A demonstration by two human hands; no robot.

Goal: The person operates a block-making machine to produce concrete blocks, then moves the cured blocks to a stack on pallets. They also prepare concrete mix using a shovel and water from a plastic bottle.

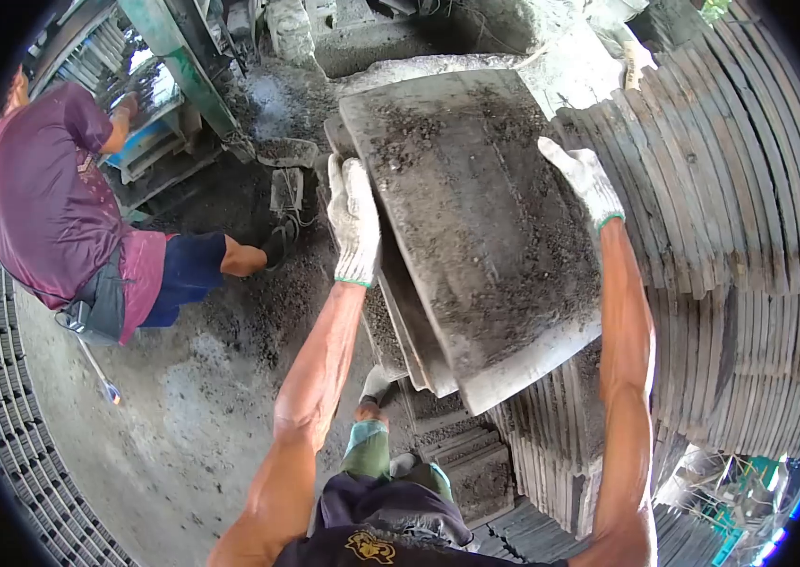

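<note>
A wide grey board (475,217), strewn with dark crumbly grit, lies tilted on top of a few similar boards in front of me. My left hand (355,213), in a white glove with a green cuff edge, is against the board's left edge with its fingers pointing up. At the right edge is my right hand (584,180), gloved the same way, thumb and fingers spread along the side. The undersides of the boards are hidden.
Tall rows of stacked boards (702,161) stand at the right, with more below. A co-worker (60,198) bends at a rack on the left. A stone-like trough (390,47) is at the top. Grit covers parts of the floor (192,406).
</note>
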